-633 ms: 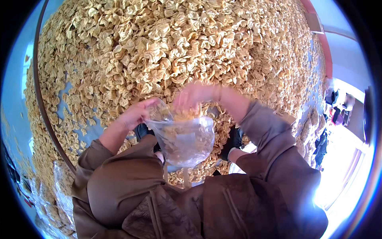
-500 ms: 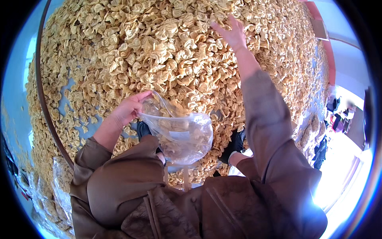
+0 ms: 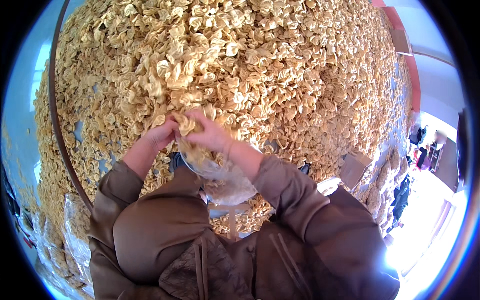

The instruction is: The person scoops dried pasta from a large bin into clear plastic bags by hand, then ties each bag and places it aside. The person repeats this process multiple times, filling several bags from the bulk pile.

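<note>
A big heap of curled, pale-tan dried slices (image 3: 260,75) fills the space ahead of me. Between my knees hangs a clear plastic bag (image 3: 227,187) with some slices inside. At the left of its mouth, my left hand (image 3: 161,135) is closed on the bag's rim. Over that mouth is my right hand (image 3: 210,136), its fingers curled around several slices (image 3: 186,124), a little smeared by motion. Part of the bag is hidden behind my right hand and forearm.
A cardboard piece (image 3: 354,169) lies among slices to my right. Filled clear bags stand at the lower left (image 3: 75,230) and on the right (image 3: 382,185). A dark curved pole (image 3: 54,105) runs along the left. A person (image 3: 440,140) is far right.
My right hand has come back from the far heap to the bag's mouth, now with slices in it. My left hand still holds the bag's rim.
</note>
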Tool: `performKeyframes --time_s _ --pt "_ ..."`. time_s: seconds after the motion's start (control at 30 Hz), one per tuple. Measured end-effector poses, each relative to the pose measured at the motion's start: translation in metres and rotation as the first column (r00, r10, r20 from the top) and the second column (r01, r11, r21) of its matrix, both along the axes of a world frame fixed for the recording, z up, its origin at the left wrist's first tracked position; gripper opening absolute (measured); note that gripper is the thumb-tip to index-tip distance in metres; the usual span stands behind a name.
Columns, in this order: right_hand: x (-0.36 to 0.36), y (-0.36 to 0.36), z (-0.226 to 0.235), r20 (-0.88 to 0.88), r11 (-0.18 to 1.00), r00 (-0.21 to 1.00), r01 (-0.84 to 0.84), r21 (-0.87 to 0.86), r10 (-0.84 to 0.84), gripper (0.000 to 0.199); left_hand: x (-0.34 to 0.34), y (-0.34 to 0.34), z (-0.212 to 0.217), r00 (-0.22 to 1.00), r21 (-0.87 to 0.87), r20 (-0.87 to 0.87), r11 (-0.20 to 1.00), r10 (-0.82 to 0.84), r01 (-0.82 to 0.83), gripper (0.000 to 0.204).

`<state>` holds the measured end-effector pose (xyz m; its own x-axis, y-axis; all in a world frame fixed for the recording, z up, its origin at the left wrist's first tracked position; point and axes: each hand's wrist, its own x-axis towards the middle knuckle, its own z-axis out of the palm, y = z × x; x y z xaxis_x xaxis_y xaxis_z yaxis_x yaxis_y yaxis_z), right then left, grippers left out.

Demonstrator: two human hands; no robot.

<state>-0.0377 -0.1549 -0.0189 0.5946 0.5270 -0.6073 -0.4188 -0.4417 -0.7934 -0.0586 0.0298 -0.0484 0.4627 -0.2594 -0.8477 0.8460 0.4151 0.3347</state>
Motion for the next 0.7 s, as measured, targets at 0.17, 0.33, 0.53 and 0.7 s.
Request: performKeyframes --time_s 0.17,0.33,0.53,0.7 --pt "-0.067 -0.057 0.016 -0.242 0.854 0.822 -0.516 0.069 0.516 0.065 -0.012 -0.013 0.033 0.906 0.049 0.141 0.916 -0.400 0.397 0.079" --pt "0.002 -0.062 0.026 -0.177 0.175 0.182 -0.983 -0.052 0.967 0.053 -0.034 -0.004 0.034 0.917 -0.168 0.138 0.904 -0.373 0.393 0.084" --pt "0.216 0.071 0.041 0.630 0.872 0.690 -0.005 -0.489 0.357 0.084 -0.023 0.047 0.031 0.995 -0.187 -0.014 0.977 0.098 -0.099 0.082" --pt "0.154 0.131 0.009 0.269 0.675 0.641 -0.552 -0.489 0.719 0.084 -0.046 0.081 -0.032 0.977 -0.192 -0.013 0.959 0.212 -0.211 0.069"
